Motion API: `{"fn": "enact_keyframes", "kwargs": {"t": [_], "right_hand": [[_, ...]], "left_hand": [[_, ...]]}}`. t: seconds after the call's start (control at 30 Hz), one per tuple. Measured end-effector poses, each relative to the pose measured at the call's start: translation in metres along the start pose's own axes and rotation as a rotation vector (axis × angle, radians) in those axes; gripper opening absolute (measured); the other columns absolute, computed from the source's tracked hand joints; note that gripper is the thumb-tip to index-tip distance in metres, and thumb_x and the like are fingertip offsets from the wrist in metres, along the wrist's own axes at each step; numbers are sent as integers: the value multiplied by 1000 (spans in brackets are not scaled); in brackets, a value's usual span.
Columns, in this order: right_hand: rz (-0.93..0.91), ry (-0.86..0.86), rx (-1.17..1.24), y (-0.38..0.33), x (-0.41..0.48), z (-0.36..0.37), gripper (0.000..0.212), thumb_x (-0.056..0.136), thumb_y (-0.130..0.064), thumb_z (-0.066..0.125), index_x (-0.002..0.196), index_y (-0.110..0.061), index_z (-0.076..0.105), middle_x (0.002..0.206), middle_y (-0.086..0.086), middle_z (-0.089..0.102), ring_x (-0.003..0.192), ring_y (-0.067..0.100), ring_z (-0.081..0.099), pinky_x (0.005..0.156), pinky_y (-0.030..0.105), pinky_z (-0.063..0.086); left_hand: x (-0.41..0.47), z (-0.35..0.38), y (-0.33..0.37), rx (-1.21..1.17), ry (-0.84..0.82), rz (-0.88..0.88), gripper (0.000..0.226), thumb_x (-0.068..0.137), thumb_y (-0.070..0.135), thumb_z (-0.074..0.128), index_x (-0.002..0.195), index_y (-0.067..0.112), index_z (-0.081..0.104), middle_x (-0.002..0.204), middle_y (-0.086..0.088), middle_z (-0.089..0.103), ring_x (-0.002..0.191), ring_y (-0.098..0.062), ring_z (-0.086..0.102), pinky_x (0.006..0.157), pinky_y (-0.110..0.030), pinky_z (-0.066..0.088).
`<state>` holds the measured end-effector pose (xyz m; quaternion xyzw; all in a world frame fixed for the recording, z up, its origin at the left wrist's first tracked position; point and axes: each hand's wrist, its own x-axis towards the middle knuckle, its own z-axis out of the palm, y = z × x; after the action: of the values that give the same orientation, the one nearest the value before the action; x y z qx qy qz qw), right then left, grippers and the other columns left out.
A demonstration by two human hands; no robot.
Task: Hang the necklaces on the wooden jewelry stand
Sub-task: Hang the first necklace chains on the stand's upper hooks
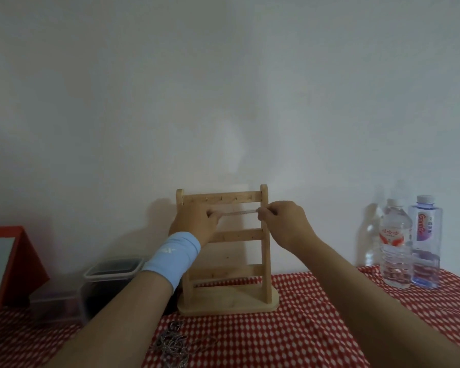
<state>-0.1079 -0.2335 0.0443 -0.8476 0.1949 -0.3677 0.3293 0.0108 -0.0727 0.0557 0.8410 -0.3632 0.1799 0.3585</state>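
The wooden jewelry stand (250,235) rises upright on an oval base against the wall, with small hooks along its bars. A thin necklace (237,212) is stretched level between my hands, just below the top bar. My left hand (194,224), wearing a light blue wristband, pinches its left end in front of the stand. My right hand (282,221) pinches the right end beside the right post. A tangled heap of silvery necklaces (175,343) lies on the red checked cloth in front of the stand.
Two clear plastic water bottles (396,245) stand at the right by the wall. A dark lidded plastic box (109,277) sits left of the stand, with a red-framed object (19,256) at the far left. The table (316,335) wears a red-and-white checked cloth.
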Motion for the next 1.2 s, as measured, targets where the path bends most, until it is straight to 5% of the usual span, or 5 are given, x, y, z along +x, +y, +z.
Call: {"fn": "enact_keyframes", "kwargs": {"t": [0.17,0.4,0.77,1.0,1.2], "right_hand": [[82,33,-193,19,-5,26,29,101,-36,58,89,-15,74,73,-3,70,60,14,68,64,31,62],[156,-32,-146,44,-26,48,38,103,-35,55,86,-6,72,77,6,74,59,18,66,62,35,61],[317,-339,-151,32,-44,50,37,101,-37,57,95,0,62,75,11,76,56,25,74,54,36,63],[25,-606,-284,-1,-53,71,26,102,-34,57,106,-13,72,84,-4,77,58,11,71,56,27,60],[-260,-864,-362,-11,-71,126,22,99,-29,62,117,-24,73,113,-5,72,85,7,69,86,28,59]], "left_hand": [[-8,27,-16,68,-48,-135,47,95,36,57,59,6,64,62,-11,65,60,-26,63,64,-32,53],[-29,50,-31,-71,-202,-232,38,101,29,44,86,6,70,83,-10,72,77,-26,67,76,-37,56],[-55,51,-49,-117,-372,-214,29,100,37,46,96,18,68,90,-3,71,70,-19,70,59,-30,58],[-68,-3,-75,-128,-458,-158,16,99,23,51,96,22,67,83,2,73,67,-16,68,52,-24,50],[-89,1,-117,-9,-572,-107,11,90,22,65,96,25,74,87,18,65,85,0,60,85,-21,48]]}}
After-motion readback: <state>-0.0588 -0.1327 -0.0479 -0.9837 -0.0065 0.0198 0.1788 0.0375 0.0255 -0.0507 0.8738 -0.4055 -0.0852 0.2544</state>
